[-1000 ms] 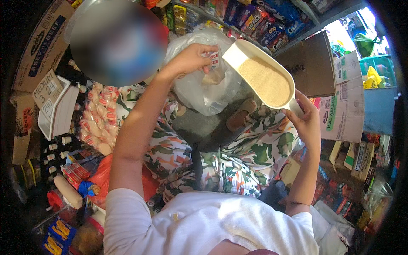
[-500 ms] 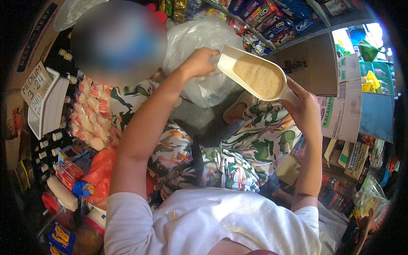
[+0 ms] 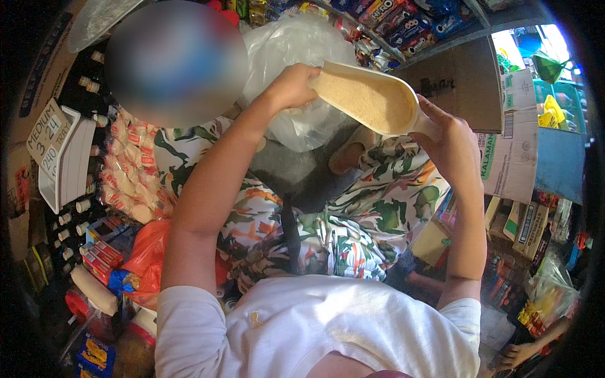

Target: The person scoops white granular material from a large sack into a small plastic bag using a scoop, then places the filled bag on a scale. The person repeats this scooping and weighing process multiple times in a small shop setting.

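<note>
A white scoop (image 3: 408,107) filled with pale tan, grainy powder is held up in front of me, its broad mouth to the left. My right hand (image 3: 444,132) is wrapped around its handle at the right end. At the mouth, my left hand (image 3: 293,87) is closed with its fingertips against the scoop's edge; whatever it pinches there is hard to see. Behind and below the left hand bulges a large translucent plastic bag (image 3: 302,44). Its contents do not show.
Bagged whitish goods (image 3: 129,170), a red plastic bag (image 3: 148,261) and a white tray (image 3: 72,157) stand left. Cardboard boxes (image 3: 466,88) and snack-filled shelves (image 3: 409,25) rise right. Another person's hand (image 3: 520,356) shows lower right. A blurred patch hides the upper left.
The scoop and both hands have shifted slightly up and left, and the scoop's powder now lies spread closer to its mouth. A hand has come into view at the lower right.
</note>
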Available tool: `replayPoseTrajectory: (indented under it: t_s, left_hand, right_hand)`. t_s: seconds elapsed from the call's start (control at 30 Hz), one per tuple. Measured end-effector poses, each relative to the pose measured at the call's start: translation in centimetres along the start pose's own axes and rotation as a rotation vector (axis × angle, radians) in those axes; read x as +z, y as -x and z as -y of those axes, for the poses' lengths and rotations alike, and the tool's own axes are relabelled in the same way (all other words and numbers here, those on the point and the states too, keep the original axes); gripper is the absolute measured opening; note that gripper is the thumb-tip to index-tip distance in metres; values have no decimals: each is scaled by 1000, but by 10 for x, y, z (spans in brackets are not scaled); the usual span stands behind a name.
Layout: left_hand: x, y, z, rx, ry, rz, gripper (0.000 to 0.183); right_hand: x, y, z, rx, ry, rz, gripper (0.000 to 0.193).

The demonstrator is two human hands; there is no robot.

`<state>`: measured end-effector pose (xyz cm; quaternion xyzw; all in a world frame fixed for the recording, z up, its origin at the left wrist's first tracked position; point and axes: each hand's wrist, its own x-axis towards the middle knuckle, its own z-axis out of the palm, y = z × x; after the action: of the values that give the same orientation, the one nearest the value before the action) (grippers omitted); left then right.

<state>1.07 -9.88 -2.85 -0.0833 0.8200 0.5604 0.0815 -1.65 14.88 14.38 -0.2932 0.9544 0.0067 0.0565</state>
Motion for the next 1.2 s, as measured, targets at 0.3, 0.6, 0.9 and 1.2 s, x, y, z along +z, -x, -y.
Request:
replayPoseTrajectory:
  t_s: [0.3,0.6,0.9,1.2]
  left_hand:
    - [4,-4,4,39,-120,-23,50]
    - [4,-4,1,14,-49,2,52]
    - [4,-5,7,47,-58,10,50]
    - [3,-4,6,33,-82,45,46]
  right_hand:
    - [-12,-4,16,-100,121,-2,58]
    - [-13,-10,17,-97,145,25,53]
    - [-17,-13,25,-81,157,46,59]
    - [-18,-13,30,-87,215,50,57]
